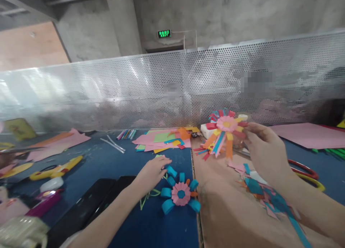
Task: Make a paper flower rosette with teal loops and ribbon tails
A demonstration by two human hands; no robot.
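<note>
My right hand [262, 143] is raised over the brown board and pinches the edge of a multicoloured paper flower [226, 125]. That flower has a pink pleated middle, red, yellow and blue strips around it, and several strips hanging down. Low over the blue tabletop, my left hand [154, 170] has its fingers curled at the upper-left loop of a second paper flower [181, 194]. This one has blue looped petals and a pink pleated middle with a blue centre. Thin light-green strips [151, 194] lie beside it, partly behind my left wrist.
Paper scraps [269, 194] lie under my right forearm, near red-and-yellow scissor handles [304, 172]. Coloured sheets [161, 138], markers [126, 134] and clear sticks [114, 145] line the back. At left are a yellow tool [56, 170] and a black phone-like slab [83, 205]. A perforated metal screen [121, 93] stands behind.
</note>
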